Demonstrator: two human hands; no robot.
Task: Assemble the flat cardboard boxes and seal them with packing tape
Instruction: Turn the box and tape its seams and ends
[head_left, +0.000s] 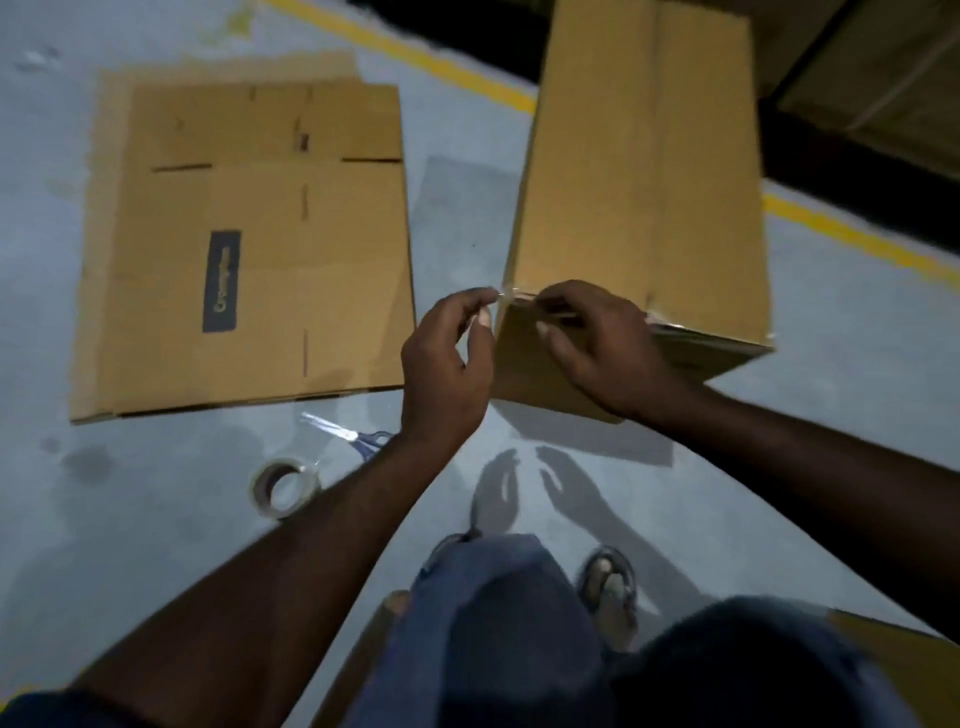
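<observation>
An assembled cardboard box (639, 171) stands on the floor in front of me, its near edge at my hands. A strip of clear tape (511, 295) runs along that near top edge. My left hand (449, 364) pinches the tape's left end at the box corner. My right hand (602, 348) lies over the near edge with its fingers curled on the tape. A flat cardboard box (249, 249) with a dark label lies on the floor to the left. A roll of packing tape (284, 487) sits on the floor below my left arm.
Scissors (345, 435) with blue handles lie on the floor between the flat box and the tape roll. A yellow floor line (431, 62) runs diagonally behind the boxes. More cardboard (883, 83) is stacked at the back right. My knees and sandalled feet fill the bottom.
</observation>
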